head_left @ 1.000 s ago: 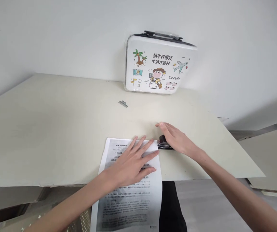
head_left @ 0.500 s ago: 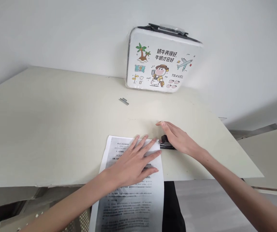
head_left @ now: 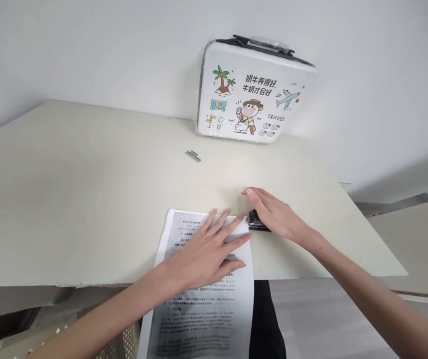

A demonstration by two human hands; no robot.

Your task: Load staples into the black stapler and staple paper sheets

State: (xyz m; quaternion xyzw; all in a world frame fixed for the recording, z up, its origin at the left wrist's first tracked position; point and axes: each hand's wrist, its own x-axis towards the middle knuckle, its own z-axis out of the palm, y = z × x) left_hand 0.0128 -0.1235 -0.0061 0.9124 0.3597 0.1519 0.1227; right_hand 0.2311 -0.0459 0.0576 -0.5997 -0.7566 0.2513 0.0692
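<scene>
My left hand [head_left: 208, 254] lies flat with fingers spread on a printed sheet of paper [head_left: 199, 324], pressing its upper part to the table. The paper's lower end hangs over the table's front edge. At the sheet's upper right corner is a black stapler [head_left: 260, 227], its front end right at the paper's edge. My right hand [head_left: 275, 214] rests over the stapler, palm down, with fingers stretched out past it and not wrapped round it. That hand hides most of the stapler's top and rear. Whether the corner sits inside the stapler's jaw, I cannot tell.
Two grey strips of staples [head_left: 193, 156] lie on the pale table [head_left: 86, 199] beyond the paper. A white case [head_left: 254, 94] with cartoon prints and a black handle stands at the back against the wall. Below the front edge, a perforated beige surface [head_left: 129, 339] shows at lower left.
The view has shifted very slightly. The black front part of the stapler shows a little more clearly at the paper's corner; both hands keep nearly the same place.
</scene>
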